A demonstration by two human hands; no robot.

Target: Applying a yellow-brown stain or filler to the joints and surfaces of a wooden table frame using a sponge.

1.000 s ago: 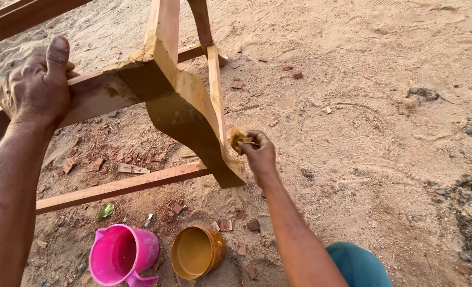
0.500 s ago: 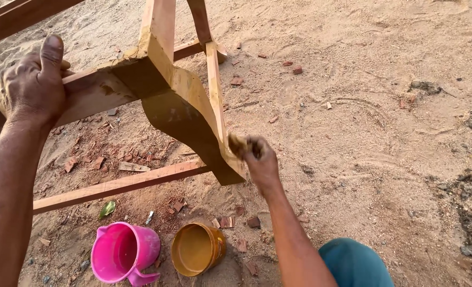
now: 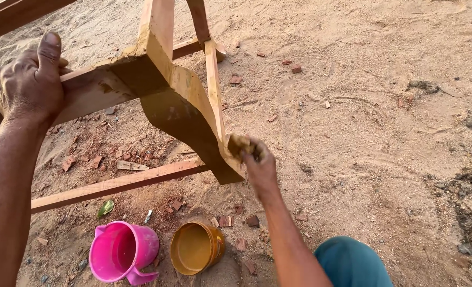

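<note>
A wooden furniture frame point(image 3: 177, 101) lies on its side on sandy ground, its curved leg wet with a yellow-brown coating. My left hand point(image 3: 29, 79) grips the upper rail of the frame at the left. My right hand point(image 3: 257, 162) holds a stained rag wad point(image 3: 239, 143) pressed against the lower end of the curved leg. Below the frame stand a small tin point(image 3: 196, 247) of yellow-brown liquid and a pink plastic jug point(image 3: 122, 252).
Brick chips point(image 3: 236, 79) and wood scraps lie scattered in the sand under and around the frame. A lower rail point(image 3: 119, 183) runs across above the containers. My knee in teal cloth point(image 3: 353, 263) shows at the bottom right. Dark clods point(image 3: 467, 228) lie at the right.
My right hand with the rag has slid slightly down and along the curved leg. My left hand keeps its hold on the rail.
</note>
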